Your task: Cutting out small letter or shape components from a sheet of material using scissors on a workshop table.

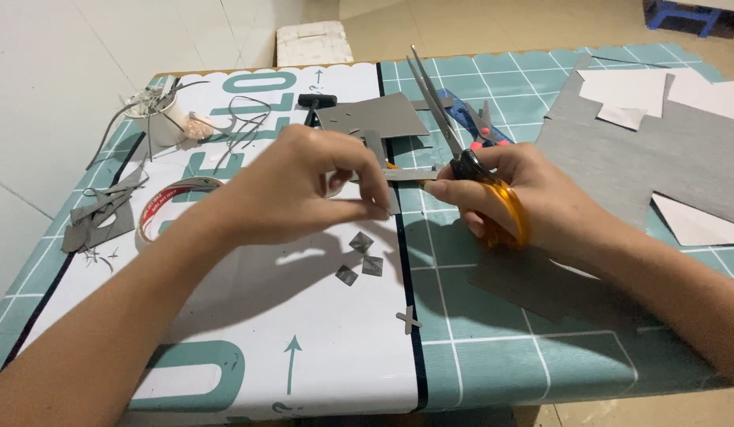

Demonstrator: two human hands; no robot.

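— Nearest me on the mat (pixel 319 332), what lies there?
— Three grey squares (pixel 360 257) and a small cross (pixel 409 320). Above them my left hand (pixel 303 186) pinches a grey strip (pixel 410 174); my right hand (pixel 525 198) grips orange scissors (pixel 469 170), blades apart.
— Beyond?
— Tape roll (pixel 173 207), white cup (pixel 163 115), grey sheets (pixel 659 150).

Left hand (pixel 303 186) fingers pinched, right hand (pixel 525 194) curled closed, both forearms converging
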